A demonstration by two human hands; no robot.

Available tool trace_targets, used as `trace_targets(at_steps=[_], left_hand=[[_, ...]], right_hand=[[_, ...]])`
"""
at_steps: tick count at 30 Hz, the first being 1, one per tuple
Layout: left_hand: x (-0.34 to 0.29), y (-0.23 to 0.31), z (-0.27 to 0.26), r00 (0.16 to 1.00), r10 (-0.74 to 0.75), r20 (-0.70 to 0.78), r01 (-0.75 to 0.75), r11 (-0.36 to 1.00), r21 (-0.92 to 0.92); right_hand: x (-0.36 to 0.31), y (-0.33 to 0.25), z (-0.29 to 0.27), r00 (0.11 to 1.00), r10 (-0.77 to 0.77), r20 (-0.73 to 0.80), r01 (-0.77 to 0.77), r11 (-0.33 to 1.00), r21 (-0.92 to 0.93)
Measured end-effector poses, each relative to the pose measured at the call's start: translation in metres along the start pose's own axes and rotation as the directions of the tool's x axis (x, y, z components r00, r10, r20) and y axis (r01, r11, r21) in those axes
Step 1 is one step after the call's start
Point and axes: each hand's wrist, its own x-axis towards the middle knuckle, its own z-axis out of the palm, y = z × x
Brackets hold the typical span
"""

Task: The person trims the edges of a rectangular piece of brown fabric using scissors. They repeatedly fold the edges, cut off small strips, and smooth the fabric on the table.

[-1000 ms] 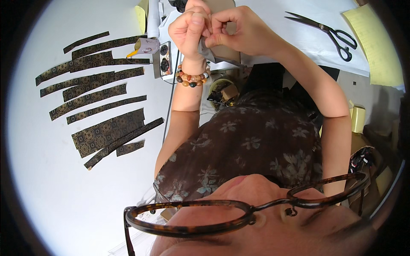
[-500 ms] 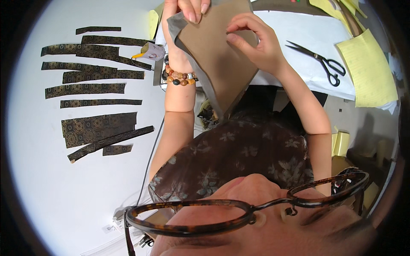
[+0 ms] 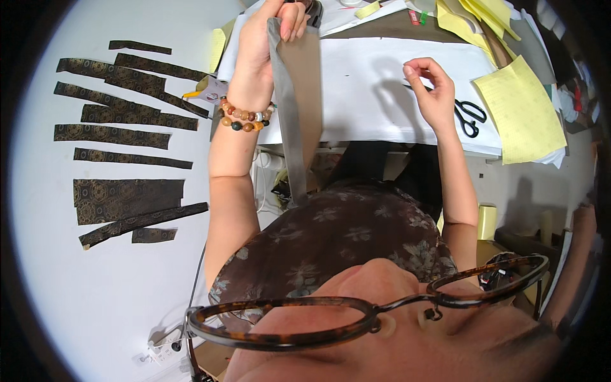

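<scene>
My left hand (image 3: 270,32), raised at the upper middle, is closed on the upper end of a brown panel with a grey fabric edge (image 3: 291,95). The panel is turned nearly edge-on and hangs down toward my lap. My right hand (image 3: 434,89) is above the white sheet, its fingers loosely curled and apart, with nothing visible in them. Behind and beside it lie black-handled scissors (image 3: 471,119), their blades mostly hidden by the hand. A dark object (image 3: 312,11) shows just beyond my left hand; its kind is unclear.
A white sheet (image 3: 356,105) covers the table before me. Yellow paper (image 3: 519,108) lies at its right, with more yellow sheets (image 3: 477,22) behind. Several dark patterned fabric strips (image 3: 111,137) lie on the white surface at left, near a small carton with a yellow tip (image 3: 210,90).
My right hand has moved right, away from the panel, to above the scissors. The panel has turned from showing its broad brown face to nearly edge-on. My left hand still holds it.
</scene>
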Motion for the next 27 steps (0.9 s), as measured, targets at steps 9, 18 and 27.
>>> trace_targets(at_steps=[9, 18, 27], left_hand=[[0.009, -0.008, 0.038, 0.995, -0.092, -0.042, 0.096, 0.988, 0.118], [0.018, -0.017, 0.020, 0.992, -0.103, 0.074, 0.113, 0.982, -0.152], [0.033, -0.036, 0.019, 0.971, 0.079, 0.227, 0.052, 0.853, -0.519]], right_hand=[[0.008, -0.060, 0.017, 0.900, -0.431, 0.069, 0.434, 0.900, -0.035], [-0.037, 0.100, -0.137, 0.931, 0.345, 0.120, -0.034, 0.409, -0.912], [-0.033, 0.080, -0.166, 0.857, 0.426, 0.290, 0.068, 0.464, -0.883]])
